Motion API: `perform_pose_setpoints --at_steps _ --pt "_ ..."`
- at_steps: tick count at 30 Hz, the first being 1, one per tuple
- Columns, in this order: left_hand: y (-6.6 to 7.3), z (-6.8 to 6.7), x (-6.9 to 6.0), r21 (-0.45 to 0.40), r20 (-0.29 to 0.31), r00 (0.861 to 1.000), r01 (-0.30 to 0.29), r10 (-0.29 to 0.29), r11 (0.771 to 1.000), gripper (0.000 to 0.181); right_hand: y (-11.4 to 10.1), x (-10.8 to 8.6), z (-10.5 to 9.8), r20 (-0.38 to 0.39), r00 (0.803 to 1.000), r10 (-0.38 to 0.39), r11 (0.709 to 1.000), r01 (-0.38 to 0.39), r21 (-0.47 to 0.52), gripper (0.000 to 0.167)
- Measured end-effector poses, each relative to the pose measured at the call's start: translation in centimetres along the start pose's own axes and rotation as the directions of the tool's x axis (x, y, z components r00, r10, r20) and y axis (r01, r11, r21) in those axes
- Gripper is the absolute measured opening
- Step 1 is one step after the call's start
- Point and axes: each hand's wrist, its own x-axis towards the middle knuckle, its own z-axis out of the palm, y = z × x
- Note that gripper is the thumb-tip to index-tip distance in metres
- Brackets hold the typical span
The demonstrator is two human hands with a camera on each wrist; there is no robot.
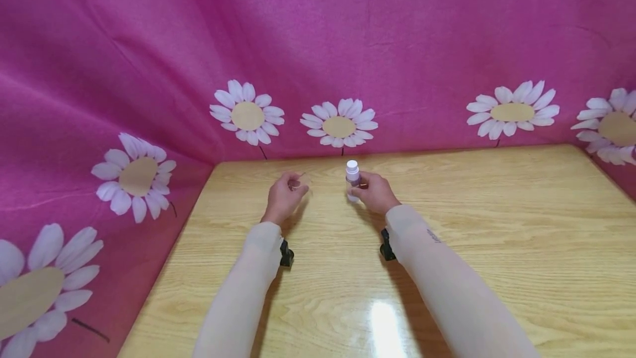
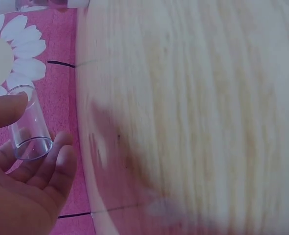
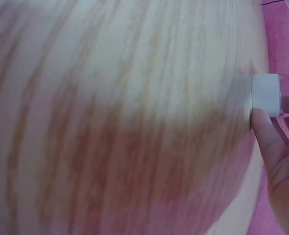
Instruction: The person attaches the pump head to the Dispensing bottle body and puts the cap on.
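A small bottle (image 1: pixel 352 175) with a white top, purple markings and a white base stands upright near the far side of the table. My right hand (image 1: pixel 376 192) grips it from the right side. In the right wrist view its white base (image 3: pixel 265 95) shows against the wood, with a finger of the right hand (image 3: pixel 281 166) along it. To the left, my left hand (image 1: pixel 286 196) holds a clear cylindrical cap (image 2: pixel 32 125) between thumb and fingers, apart from the bottle. In the head view the clear cap is faint and hard to make out.
The wooden table (image 1: pixel 328 269) reaches back to a pink cloth (image 1: pixel 422 43) with printed white daisies, which also hangs along the left and right sides. A bright reflection lies on the wood near the front. Each wrist carries a small black camera (image 1: pixel 286 254).
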Motion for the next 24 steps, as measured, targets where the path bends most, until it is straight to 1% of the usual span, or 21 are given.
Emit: perform_pose_setpoints --at_steps 4,6,9,13,15,20,22,24 --pt "-0.3 0.5 0.0 0.002 0.005 0.999 -0.043 0.043 0.999 0.038 0.2 0.0 -0.2 0.0 1.0 0.018 1.0 -0.018 0.018 0.045" --pt "-0.5 0.7 0.0 0.008 0.01 0.998 -0.055 0.055 0.998 0.038 0.2 0.0 -0.2 -0.003 1.0 0.022 0.999 -0.022 0.031 0.045" --pt "-0.8 0.9 0.0 0.014 0.022 0.999 -0.043 0.043 0.999 0.039 0.1 0.0 -0.1 -0.008 1.0 0.004 1.0 -0.004 0.026 0.044" --pt "-0.9 1.1 0.1 0.027 0.019 1.0 -0.026 0.025 0.999 0.038 -0.1 0.0 0.2 -0.016 1.0 -0.023 1.0 0.023 0.001 0.044" --pt "-0.7 1.1 0.1 0.018 0.018 1.0 -0.016 0.016 1.0 0.039 -0.2 0.0 0.2 -0.021 1.0 -0.022 1.0 0.022 -0.006 0.044" --pt "0.7 0.9 -0.1 -0.072 0.021 1.0 0.002 0.0 0.997 0.041 -0.2 -0.1 0.2 -0.023 0.999 -0.022 0.999 0.022 -0.025 0.045" --pt "1.2 0.9 -0.2 -0.095 0.031 1.0 -0.003 0.006 0.995 0.041 -0.2 -0.2 0.2 -0.021 0.999 -0.025 0.999 0.024 -0.032 0.045" --pt "1.5 0.9 -0.3 -0.089 0.031 0.999 -0.024 0.027 0.996 0.039 -0.3 -0.2 0.2 -0.023 0.999 -0.027 0.999 0.026 -0.029 0.044"
